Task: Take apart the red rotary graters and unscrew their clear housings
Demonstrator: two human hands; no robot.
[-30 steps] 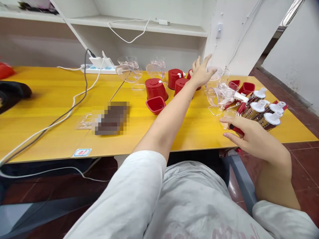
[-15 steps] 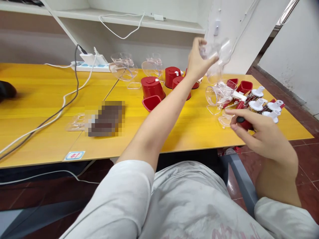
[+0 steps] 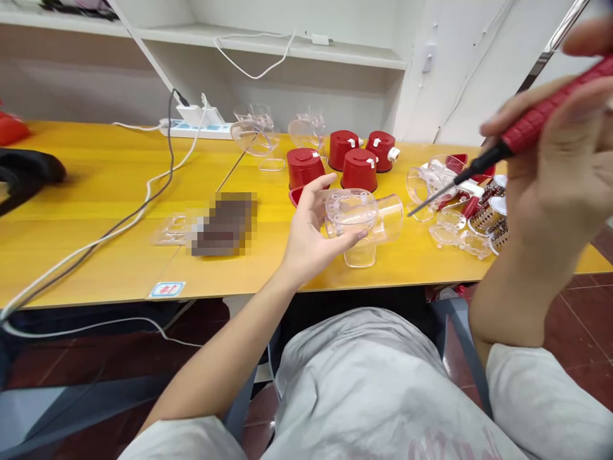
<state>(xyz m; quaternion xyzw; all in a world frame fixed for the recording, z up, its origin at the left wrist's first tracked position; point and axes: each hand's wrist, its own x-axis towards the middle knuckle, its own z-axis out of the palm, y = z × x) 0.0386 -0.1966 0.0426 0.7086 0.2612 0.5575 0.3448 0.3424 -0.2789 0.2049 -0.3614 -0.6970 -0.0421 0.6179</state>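
The left hand (image 3: 306, 233), fingers curled, holds a clear plastic housing (image 3: 357, 220) over the table (image 3: 110, 163). The right hand (image 3: 560, 147) tightly grips a red-handled screwdriver (image 3: 531, 131), its tip pointing toward the housing.

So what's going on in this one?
A person sits at a yellow table. Their left hand holds a clear plastic housing, and their right hand grips a red-handled screwdriver with its tip just beside the housing. Red plastic caps and metal grater drums stand on the table nearby.
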